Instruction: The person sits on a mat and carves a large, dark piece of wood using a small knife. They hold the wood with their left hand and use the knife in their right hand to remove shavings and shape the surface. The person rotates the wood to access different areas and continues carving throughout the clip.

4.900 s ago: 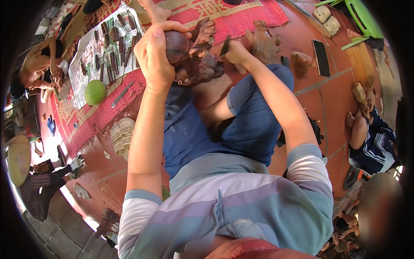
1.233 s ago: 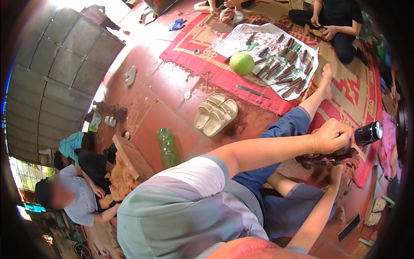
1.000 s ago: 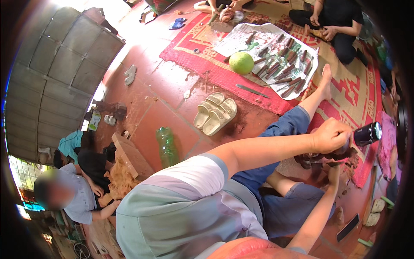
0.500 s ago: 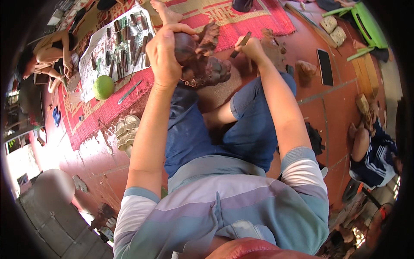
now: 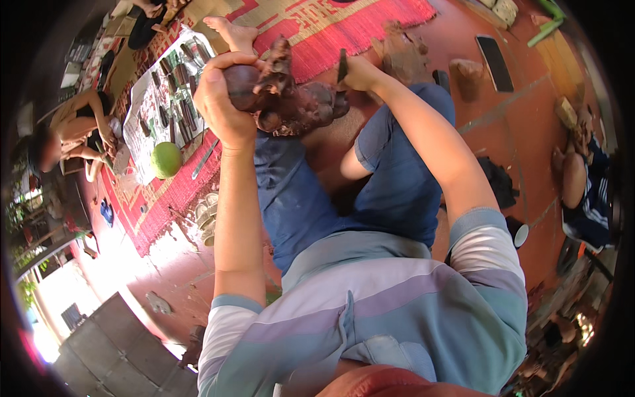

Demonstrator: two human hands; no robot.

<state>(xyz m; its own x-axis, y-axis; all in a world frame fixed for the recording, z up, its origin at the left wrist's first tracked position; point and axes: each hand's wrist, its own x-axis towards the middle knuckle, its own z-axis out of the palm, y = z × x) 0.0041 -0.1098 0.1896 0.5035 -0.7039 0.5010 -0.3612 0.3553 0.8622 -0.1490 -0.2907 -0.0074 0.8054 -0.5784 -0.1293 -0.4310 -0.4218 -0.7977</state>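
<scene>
Your left hand (image 5: 221, 99) is wrapped around the rounded end of a dark brown wood carving (image 5: 284, 99), fingers closed over its smooth, glossy knob. The rest of the carving is knobbly and deeply cut, with a rough figure-like part rising at its top. It rests over your lap, above the blue trousers (image 5: 317, 192), between your two hands.

Your right hand (image 5: 360, 71) is clenched around a narrow dark chisel (image 5: 342, 65), blade upright, just beside the carving's right end. Whether the tip touches the wood cannot be told.

A red woven mat (image 5: 370, 26) lies under the work. To the left, a pale sheet (image 5: 142, 116) holds a spread of dark carving tools (image 5: 178, 112), with a round green fruit (image 5: 166, 159) at its lower edge. A pair of light sandals (image 5: 206, 218) sits nearby on the red floor.

Compared with half a second ago, both grips are unchanged; the carving and chisel keep the same relation, and the view has shifted only slightly.
</scene>
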